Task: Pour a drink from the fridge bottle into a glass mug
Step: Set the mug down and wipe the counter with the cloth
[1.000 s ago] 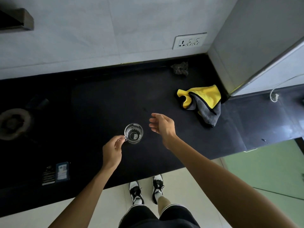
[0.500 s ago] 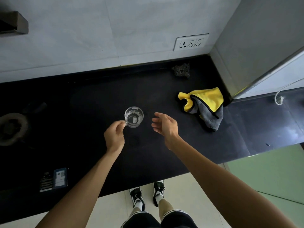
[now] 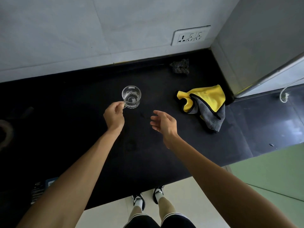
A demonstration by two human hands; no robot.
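Observation:
A clear glass mug (image 3: 131, 96) stands upright on the black counter (image 3: 82, 129), with nothing visible inside it. My left hand (image 3: 113, 116) sits just below and left of the mug, its fingers pinched on the handle. My right hand (image 3: 163, 123) hovers over the counter to the right of the mug, fingers spread and holding nothing. No bottle is in view.
A yellow and grey cloth (image 3: 205, 105) lies bunched at the right, against the grey fridge side (image 3: 256, 46). A dark scrubber (image 3: 180, 66) sits by the back wall under a wall socket (image 3: 190, 37). A stove burner (image 3: 5, 134) is at the far left edge.
My left hand has slid the mug away from me, toward the back wall. My right hand has stayed open beside it, now trailing lower than the mug.

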